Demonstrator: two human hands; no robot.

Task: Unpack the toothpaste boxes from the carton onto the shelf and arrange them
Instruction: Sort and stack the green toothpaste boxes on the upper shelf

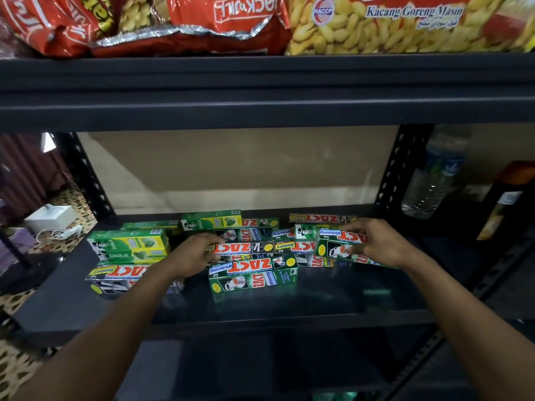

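Several toothpaste boxes lie jumbled on the dark shelf board (333, 296). Green and yellow Darlie boxes (130, 246) are stacked at the left, above a black Zact Smokers box (115, 273). A green Zact Whitening box (253, 273) lies in front at the middle. My left hand (194, 253) grips the left end of a black Zact box (246, 248) in the pile. My right hand (373, 244) holds a green Zact Whitening box (335, 243) at the right of the pile. The carton is not in view.
The upper shelf beam (260, 91) hangs low overhead, with snack bags (390, 24) on top. Perforated uprights (396, 169) frame the bay. A water bottle (431, 175) and a dark bottle (503, 198) stand in the bay to the right. A lower shelf lies beneath.
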